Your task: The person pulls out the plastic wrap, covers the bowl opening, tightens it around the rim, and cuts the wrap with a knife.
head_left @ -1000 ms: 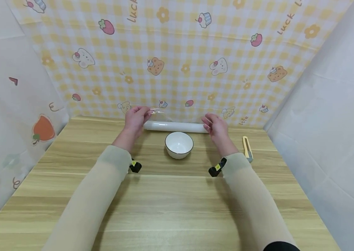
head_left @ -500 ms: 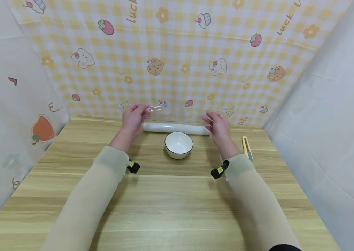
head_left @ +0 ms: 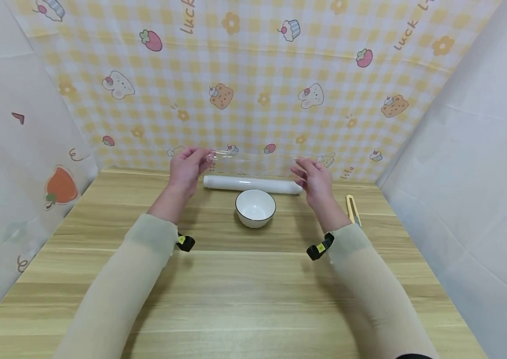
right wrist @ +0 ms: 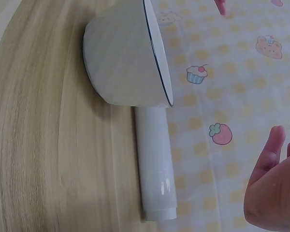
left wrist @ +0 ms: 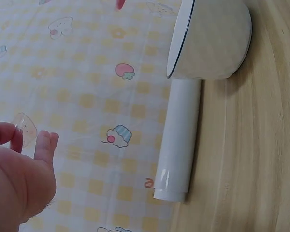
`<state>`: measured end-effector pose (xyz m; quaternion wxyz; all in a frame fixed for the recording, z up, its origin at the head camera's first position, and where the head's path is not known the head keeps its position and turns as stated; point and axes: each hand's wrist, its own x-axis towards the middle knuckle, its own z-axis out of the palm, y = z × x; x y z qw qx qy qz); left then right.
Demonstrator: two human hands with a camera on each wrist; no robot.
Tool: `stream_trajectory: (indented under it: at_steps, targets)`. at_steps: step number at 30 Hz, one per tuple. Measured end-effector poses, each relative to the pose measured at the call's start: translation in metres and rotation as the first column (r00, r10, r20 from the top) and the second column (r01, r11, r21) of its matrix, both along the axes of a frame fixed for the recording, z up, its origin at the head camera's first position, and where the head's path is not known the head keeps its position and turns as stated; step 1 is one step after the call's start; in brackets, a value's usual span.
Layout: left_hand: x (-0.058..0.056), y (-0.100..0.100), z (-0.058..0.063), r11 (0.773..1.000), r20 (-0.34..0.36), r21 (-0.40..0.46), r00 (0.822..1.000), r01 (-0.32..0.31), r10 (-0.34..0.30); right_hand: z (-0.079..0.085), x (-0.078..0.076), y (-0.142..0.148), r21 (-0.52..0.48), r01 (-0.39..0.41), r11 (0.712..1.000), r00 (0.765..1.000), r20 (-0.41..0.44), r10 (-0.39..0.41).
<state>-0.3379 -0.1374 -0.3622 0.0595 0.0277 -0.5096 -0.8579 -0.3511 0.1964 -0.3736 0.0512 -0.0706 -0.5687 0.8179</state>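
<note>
Your left hand [head_left: 186, 172] pinches one end of the clear film's edge between thumb and finger, its other fingers loosely bent. Your right hand [head_left: 314, 179] appears to pinch the opposite end, fingertips close together and the remaining fingers apart. The clear film [head_left: 224, 153] spans the gap between them, above and behind the white roll [head_left: 253, 184], which lies lengthwise on the desk [head_left: 258, 309] just behind the bowl [head_left: 253, 220]. The film is so transparent that you cannot tell where its lower part runs. To the right lies a yellow cutter [head_left: 350, 207], partly hidden by your sleeve.

Expect the film to be nearly weightless, limp and clingy, apt to fold onto itself or stick to your skin; an uneven tug could stretch or tear it. Your best hold is at the two outer corners, lightly and evenly tensioned. The roll is likely smooth and ready to turn under a pull.
</note>
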Motion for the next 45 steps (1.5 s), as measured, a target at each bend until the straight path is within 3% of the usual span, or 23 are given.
stream_trajectory:
  at_steps: [7,15,23,30,38,42,45]
  targets:
    - [0.01,-0.003,0.009,0.999,-0.013,-0.037,1.0,-0.004,0.004,0.005,0.009,0.004,0.041,-0.031,0.999,0.999,-0.009,0.032]
    - [0.029,-0.008,0.014,0.995,0.018,-0.101,1.0,0.026,-0.024,0.01,0.028,0.01,0.142,-0.041,0.989,0.999,0.01,0.04]
    - [0.04,-0.014,0.013,0.939,-0.012,-0.342,1.0,-0.021,0.018,0.009,0.042,0.017,0.215,-0.05,0.975,0.996,-0.063,0.065]
    - [0.045,-0.016,0.009,0.93,-0.061,-0.368,0.998,-0.019,-0.004,0.007,0.053,0.019,0.213,-0.074,0.974,0.994,-0.062,0.089]
    - [0.056,-0.022,0.005,0.925,-0.045,-0.38,0.999,0.005,-0.024,0.007,0.064,0.023,0.24,-0.102,0.965,0.991,-0.055,0.119]
    - [0.064,-0.027,0.001,0.908,-0.031,-0.417,0.998,0.036,-0.053,0.002,0.073,0.028,0.275,-0.131,0.952,0.989,-0.036,0.147]
    - [0.069,-0.032,-0.003,0.883,-0.021,-0.462,0.995,0.079,-0.1,-0.004,0.081,0.032,0.309,-0.155,0.938,0.985,-0.024,0.17]
